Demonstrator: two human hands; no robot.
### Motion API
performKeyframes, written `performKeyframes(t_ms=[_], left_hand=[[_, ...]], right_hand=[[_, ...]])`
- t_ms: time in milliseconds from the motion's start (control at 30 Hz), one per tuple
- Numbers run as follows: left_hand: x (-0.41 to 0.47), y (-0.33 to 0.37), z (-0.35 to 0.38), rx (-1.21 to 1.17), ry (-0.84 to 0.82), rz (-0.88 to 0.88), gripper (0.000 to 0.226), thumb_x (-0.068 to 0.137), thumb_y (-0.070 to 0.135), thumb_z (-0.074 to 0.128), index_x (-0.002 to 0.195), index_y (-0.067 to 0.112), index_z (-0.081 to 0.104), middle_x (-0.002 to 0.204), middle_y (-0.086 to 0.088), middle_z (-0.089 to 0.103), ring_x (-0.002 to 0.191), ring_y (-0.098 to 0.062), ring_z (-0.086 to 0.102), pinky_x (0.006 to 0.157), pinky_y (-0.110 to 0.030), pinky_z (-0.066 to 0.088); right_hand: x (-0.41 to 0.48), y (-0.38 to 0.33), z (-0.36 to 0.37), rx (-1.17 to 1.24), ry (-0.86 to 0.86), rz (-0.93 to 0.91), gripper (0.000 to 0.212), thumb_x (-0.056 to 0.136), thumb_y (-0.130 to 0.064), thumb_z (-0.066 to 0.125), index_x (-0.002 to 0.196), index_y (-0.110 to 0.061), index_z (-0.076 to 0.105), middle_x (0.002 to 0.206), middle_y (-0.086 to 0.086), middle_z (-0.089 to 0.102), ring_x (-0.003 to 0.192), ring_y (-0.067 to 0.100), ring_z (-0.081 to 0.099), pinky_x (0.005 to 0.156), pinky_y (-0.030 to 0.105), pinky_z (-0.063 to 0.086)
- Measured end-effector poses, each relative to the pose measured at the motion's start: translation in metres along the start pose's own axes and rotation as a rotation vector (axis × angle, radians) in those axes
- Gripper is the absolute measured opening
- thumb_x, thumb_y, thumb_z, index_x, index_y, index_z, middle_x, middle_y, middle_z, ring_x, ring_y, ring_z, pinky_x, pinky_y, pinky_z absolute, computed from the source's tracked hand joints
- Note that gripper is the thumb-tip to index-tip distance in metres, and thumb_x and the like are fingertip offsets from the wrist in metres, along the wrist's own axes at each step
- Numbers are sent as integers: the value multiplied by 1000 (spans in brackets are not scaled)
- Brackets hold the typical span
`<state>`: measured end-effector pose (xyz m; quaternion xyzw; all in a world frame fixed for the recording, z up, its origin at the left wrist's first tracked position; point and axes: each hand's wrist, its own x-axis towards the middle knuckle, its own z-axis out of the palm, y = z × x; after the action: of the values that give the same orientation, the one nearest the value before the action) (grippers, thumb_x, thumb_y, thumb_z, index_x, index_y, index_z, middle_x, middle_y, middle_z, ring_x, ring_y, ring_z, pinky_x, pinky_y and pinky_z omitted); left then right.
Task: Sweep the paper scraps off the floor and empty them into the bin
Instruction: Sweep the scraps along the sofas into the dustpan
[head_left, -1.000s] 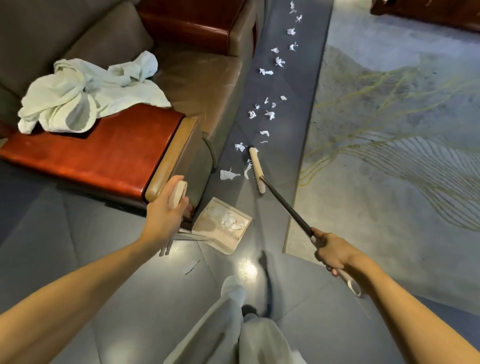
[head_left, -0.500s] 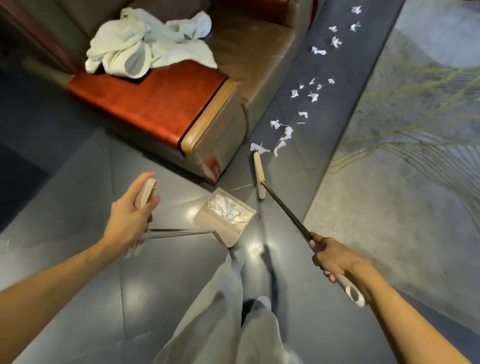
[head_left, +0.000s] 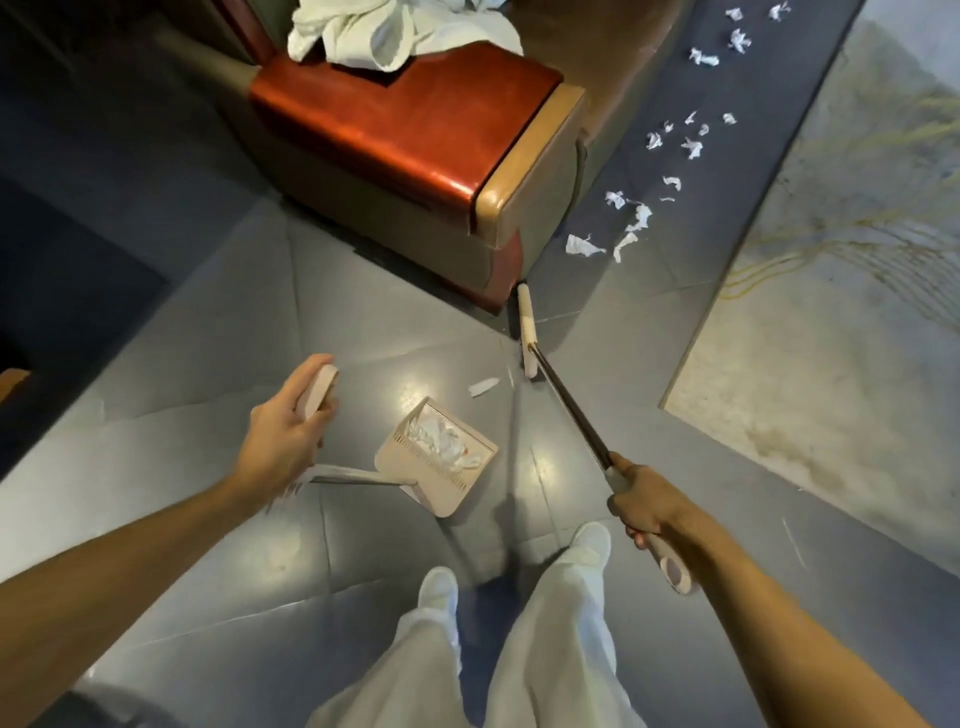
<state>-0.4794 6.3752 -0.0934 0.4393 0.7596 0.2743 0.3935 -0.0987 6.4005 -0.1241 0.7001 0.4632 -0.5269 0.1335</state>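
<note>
paper scraps (head_left: 584, 245) white, crumpled | left hand (head_left: 283, 441) grips dustpan (head_left: 448, 493) | right hand (head_left: 649, 504) grips broom (head_left: 567, 410)

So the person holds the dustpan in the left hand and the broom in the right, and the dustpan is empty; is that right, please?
Not quite: the dustpan is not empty. The head view shows crumpled paper scraps lying in it. The rest holds: the left hand holds the dustpan by its handle, and the right hand grips the broom.
</note>
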Motion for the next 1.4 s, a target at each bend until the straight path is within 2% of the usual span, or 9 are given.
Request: performKeyframes(t_ms=[100, 267, 400, 600, 700, 833, 1033, 1200, 1400], left_hand=[[7, -9, -5, 4, -19, 14, 39, 97, 30, 56, 131, 47, 48, 102, -2, 58, 65, -16, 56, 56, -23, 49], [26, 5, -9, 37, -61, 97, 41, 98, 32, 51, 136, 45, 43, 87, 2, 57, 61, -15, 52, 43, -18, 44], [23, 11, -8, 38, -73, 94, 44, 98, 27, 51, 140, 39, 42, 97, -3, 54, 60, -15, 51, 39, -16, 41], [10, 33, 5, 67, -181, 148, 42, 99, 23, 50, 130, 48, 37, 104, -3, 58, 74, -20, 61, 50, -16, 50], [22, 59, 29, 108, -174, 190, 43, 99, 24, 50, 138, 38, 41, 119, -14, 60, 92, -31, 62, 74, -33, 56], [55, 102, 74, 110, -170, 243, 43, 99, 30, 49, 140, 41, 40, 101, -10, 62, 76, -22, 60, 70, -36, 54], [128, 190, 159, 6, -111, 278, 37, 99, 27, 50, 125, 54, 44, 78, -1, 58, 55, -10, 53, 51, -26, 50], [183, 259, 222, -22, -33, 237, 39, 99, 28, 50, 131, 48, 45, 82, -4, 61, 63, -14, 57, 54, -26, 49], [250, 321, 268, -5, 5, 279, 39, 97, 18, 54, 133, 34, 50, 96, 14, 57, 70, 15, 55, 53, -3, 43]], right_hand=[[-18, -19, 45, 92, -33, -22, 57, 98, -13, 45, 150, -23, 24, 95, 11, 62, 56, 12, 54, 57, 24, 54], [-53, -35, 98, 162, -92, 18, 46, 98, -15, 51, 142, -23, 40, 96, 6, 60, 67, 13, 56, 65, 22, 54], [-86, -23, 74, 193, -224, 0, 63, 90, 0, 45, 148, -22, 35, 69, 3, 45, 45, 11, 44, 37, 21, 37], [-120, 1, 25, 231, -213, 92, 73, 88, 1, 49, 145, -40, 30, 42, -4, 51, 35, 8, 43, 37, 20, 40], [-116, 9, -7, 327, -146, 96, 72, 90, 3, 48, 146, -38, 29, 49, 1, 48, 37, 9, 41, 37, 21, 40], [-88, 29, -57, 506, -18, 107, 68, 91, 5, 48, 145, -34, 34, 52, 5, 46, 37, 11, 40, 36, 21, 39], [2, 52, -156, 719, 137, 68, 71, 88, 9, 41, 144, -34, 35, 53, 5, 41, 33, 12, 35, 32, 17, 31], [71, 51, -261, 678, 211, 21, 69, 86, 7, 40, 140, -35, 39, 51, 5, 44, 31, 13, 38, 32, 19, 34], [144, 32, -374, 498, 256, -7, 73, 84, 6, 40, 143, -36, 37, 55, 5, 46, 34, 14, 42, 35, 22, 39]])
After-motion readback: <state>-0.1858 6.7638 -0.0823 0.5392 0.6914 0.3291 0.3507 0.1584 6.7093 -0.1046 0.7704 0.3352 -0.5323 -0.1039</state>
